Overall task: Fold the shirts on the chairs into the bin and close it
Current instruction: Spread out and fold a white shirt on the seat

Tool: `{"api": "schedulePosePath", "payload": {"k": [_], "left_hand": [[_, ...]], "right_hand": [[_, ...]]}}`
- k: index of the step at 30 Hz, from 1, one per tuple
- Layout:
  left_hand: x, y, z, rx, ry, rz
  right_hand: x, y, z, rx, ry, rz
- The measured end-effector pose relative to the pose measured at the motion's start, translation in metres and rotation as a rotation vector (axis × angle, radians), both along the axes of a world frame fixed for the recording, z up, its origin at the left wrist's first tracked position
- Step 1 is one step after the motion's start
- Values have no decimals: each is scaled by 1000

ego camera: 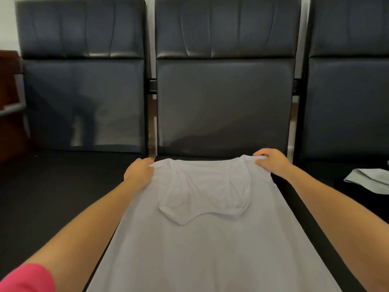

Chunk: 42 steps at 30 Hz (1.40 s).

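On the middle seat point(294, 199), left hand point(140, 170) and right hand point(271, 162) pinch the shirt's point(210, 239) far corners; its length runs toward the person.

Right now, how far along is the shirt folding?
Early. The white shirt lies flat on the middle chair, sleeves tucked in; left hand and right hand grip its shoulders. A grey shirt waits at right. No bin in view, so packing and closing remain.

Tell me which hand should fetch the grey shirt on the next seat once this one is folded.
Right. The right hand grips the white shirt on the side nearest the grey shirt; the left hand would likely have to cross over.
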<state>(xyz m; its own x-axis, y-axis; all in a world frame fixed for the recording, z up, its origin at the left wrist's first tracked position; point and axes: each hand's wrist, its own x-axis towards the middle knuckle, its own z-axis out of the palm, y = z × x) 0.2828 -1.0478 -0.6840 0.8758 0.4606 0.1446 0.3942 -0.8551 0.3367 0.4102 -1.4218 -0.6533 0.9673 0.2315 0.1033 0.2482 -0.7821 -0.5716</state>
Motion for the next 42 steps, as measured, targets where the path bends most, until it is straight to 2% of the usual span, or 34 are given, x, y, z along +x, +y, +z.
{"api": "schedulePosePath", "payload": {"k": [4,8,11,15,18,21,25,30,34,36,39,42], "left_hand": [[1,1,-1,-113,-105,68],[8,13,-9,-246,-212,115],[10,17,-14,-218,-175,118],[-8,8,-3,-101,-114,104],[-37,-9,14,-110,-167,30],[-83,-44,36,-211,-214,-131],[-157,-105,56,-276,-192,-370],[-248,-168,61,-142,-27,-696],[-300,-181,40,-129,-51,-745],[-312,-180,24,-61,-28,-762],[-314,-177,3,107,-49,-818],[-311,-176,-7,67,-153,-805]], "right_hand": [[9,3,3,-78,-59,-73],[23,-8,-27,83,-127,-141],[25,-14,-44,93,-175,-178],[6,-15,-35,110,-166,-211],[-32,-18,-20,89,-230,-216],[-91,-15,-2,122,-270,-99],[-185,-10,21,145,-120,180],[-285,-24,31,-28,12,531],[-337,-46,21,-152,115,647],[-356,-53,2,-168,43,635],[-363,-54,-23,-243,-179,662],[-358,-52,-25,-185,-220,627]]}}
